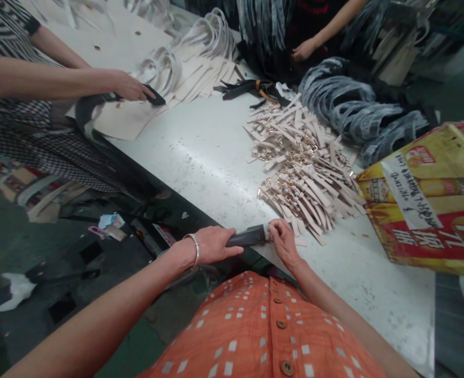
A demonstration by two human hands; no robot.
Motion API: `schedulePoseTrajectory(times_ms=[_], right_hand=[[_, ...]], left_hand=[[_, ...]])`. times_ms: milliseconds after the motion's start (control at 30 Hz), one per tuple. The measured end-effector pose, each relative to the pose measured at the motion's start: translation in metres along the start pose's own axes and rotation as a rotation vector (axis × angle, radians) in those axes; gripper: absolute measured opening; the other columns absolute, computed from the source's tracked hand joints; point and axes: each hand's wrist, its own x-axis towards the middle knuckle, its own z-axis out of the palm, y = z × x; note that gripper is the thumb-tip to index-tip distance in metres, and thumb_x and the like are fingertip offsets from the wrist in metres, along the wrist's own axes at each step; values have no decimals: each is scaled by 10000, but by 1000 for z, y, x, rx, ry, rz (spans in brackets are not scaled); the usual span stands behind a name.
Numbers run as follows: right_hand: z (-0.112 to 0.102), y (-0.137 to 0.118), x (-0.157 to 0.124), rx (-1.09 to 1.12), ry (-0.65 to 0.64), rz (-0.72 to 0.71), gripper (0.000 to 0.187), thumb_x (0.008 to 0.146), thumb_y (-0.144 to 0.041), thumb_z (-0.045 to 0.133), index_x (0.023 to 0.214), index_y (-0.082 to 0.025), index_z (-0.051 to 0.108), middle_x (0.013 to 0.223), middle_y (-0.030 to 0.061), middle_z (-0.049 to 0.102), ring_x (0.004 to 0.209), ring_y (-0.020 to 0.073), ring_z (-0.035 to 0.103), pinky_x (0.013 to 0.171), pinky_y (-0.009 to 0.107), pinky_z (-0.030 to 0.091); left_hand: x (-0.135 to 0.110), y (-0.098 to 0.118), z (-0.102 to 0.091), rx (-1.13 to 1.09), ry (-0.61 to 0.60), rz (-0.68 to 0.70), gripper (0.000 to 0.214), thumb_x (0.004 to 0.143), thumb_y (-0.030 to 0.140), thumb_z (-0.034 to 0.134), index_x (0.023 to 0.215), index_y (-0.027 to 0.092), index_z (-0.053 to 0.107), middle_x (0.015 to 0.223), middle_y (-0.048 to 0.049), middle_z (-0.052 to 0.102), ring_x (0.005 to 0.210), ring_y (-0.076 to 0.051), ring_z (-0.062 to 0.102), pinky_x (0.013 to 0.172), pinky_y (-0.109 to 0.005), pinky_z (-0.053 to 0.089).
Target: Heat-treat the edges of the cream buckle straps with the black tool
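Observation:
My left hand (pixel 215 245), with a silver bangle on the wrist, is closed around a dark strap (pixel 248 238) at the table's near edge. My right hand (pixel 284 240) pinches the strap's other end, where it meets a pale strip. Just beyond my hands lies a big heap of short beige strap pieces with gold buckles (pixel 303 173) on the white table (pixel 204 152).
A yellow and red cardboard box (pixel 424 199) stands at the right. Grey-blue strap bundles (pixel 358 110) lie behind the heap. At left, a person in stripes has a hand (pixel 132 86) on a dark strap over beige sheets. Another person's hand (pixel 305 50) shows at the back.

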Motion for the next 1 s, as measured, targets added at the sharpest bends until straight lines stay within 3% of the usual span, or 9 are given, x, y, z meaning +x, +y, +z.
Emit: schedulePoseTrajectory(times_ms=[367, 533, 667, 800, 1000], right_hand=[[8, -6, 6, 40, 18, -29, 222, 873, -305, 441, 704, -189, 526, 733, 9, 513, 743, 150, 499, 702, 268, 401], [2, 3, 5, -31, -5, -40, 202, 892, -298, 418, 916, -193, 588, 883, 41, 584, 850, 170, 543, 782, 298, 423], [-12, 13, -8, -209, -83, -131, 219, 888, -279, 442, 1037, -198, 581, 970, 68, 605, 916, 198, 541, 823, 340, 413], [-22, 19, -24, -341, -117, -223, 195, 878, -270, 479, 1011, -207, 608, 949, 74, 619, 922, 216, 531, 822, 377, 396], [-17, 24, -28, -261, -80, -237, 173, 862, -278, 520, 970, -219, 641, 904, 77, 604, 875, 206, 525, 787, 362, 434]], left_hand=[[0, -1, 0, -15, -22, -13, 564, 795, 669, 286, 994, 215, 553, 855, -89, 662, 785, -255, 639, 641, -313, 452], [-1, -1, 4, -17, -10, -13, 566, 799, 663, 288, 1036, 218, 546, 862, -95, 664, 802, -266, 640, 659, -324, 455], [-2, -1, 5, -38, -16, -23, 567, 798, 660, 300, 1061, 221, 546, 879, -87, 664, 818, -253, 638, 672, -311, 453], [-4, -5, 4, -45, -3, -23, 551, 799, 653, 307, 1040, 223, 553, 876, -84, 664, 820, -255, 635, 677, -319, 452], [-7, -10, 0, -73, -15, 14, 537, 805, 639, 313, 1026, 216, 559, 886, -88, 664, 822, -244, 629, 707, -321, 450]])
